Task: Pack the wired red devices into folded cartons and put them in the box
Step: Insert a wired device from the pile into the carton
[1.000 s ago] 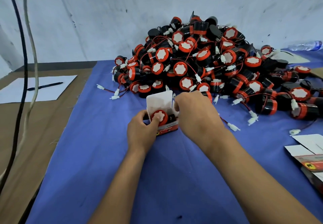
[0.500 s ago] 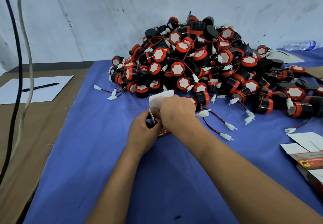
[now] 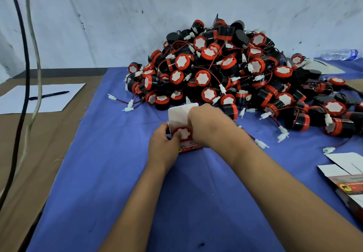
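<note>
Blue cloth covers our bench up to a scuffed white wall, and on it we work one carton just in front of the big heap of wired red devices. Our left hand curls round the carton's left side, thumb against the edge, so the little box stays upright and square while it is filled. Our right hand comes over from the other side with its fingers curled down at the carton's mouth; we judge they are pressing the device and tucking its wire in, though the fingertips themselves are hidden. One red device sits in the mouth between our two hands, white face towards us. White top flap stands open just beyond our fingers, left up so the opening stays free. Flat cartons wait well off to the right of our right hand, presumably within reach for the next round.
</note>
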Available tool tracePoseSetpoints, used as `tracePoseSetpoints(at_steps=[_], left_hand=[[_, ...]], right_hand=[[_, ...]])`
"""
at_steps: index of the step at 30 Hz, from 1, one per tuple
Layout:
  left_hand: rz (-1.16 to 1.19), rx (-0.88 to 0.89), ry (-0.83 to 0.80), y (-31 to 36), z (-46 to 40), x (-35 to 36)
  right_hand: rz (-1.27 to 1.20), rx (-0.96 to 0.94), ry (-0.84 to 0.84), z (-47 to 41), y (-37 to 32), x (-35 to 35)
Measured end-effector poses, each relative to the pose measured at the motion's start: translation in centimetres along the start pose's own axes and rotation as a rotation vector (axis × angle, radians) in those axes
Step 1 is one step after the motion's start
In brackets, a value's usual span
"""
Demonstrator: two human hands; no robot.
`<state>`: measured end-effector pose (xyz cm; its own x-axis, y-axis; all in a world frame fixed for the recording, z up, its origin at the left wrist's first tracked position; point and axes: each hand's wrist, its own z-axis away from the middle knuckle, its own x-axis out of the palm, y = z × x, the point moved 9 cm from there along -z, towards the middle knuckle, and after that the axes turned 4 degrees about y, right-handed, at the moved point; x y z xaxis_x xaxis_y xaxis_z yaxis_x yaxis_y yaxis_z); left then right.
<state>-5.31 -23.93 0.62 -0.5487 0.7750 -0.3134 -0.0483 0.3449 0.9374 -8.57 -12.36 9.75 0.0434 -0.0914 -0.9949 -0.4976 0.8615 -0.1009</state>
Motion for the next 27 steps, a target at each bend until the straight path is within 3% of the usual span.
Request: tracePoseSetpoints(at_steps=[3,7,9,14,20,24,27], left_hand=[[0.031,-0.013,0.0,-0.3,-0.3,0.0],[0.05,-0.029,0.03,-0.6,-0.1,0.0],[0.059,-0.027,0.037,-0.4,-0.1,0.1],[0.02,-0.004,0.053,-0.1,0.2,0.6],[0.054,0.097,0.042,1.2,0.5,0.9],[0.089,0.076,-0.017,1.2,0.8,1.5],[0.096,0.062,-0.055,1.2,0.8,1.7]], right_hand=[[0.039,-0.007,0.118,1.0,0.7,-3.0],[0.057,0.01,0.073,1.9,1.1,-4.7],[-0.039,0.029,0.089,1.7,0.9,-4.6],[-0.288,0.045,0.34,0.7,0.6,-3.1],[-0.226,0.114,0.263,-0.6,1.3,1.1],[-0.174,0.054,0.126,-1.9,0.3,1.5],[-0.09,0.073,0.133,-2.2,0.3,0.7]])
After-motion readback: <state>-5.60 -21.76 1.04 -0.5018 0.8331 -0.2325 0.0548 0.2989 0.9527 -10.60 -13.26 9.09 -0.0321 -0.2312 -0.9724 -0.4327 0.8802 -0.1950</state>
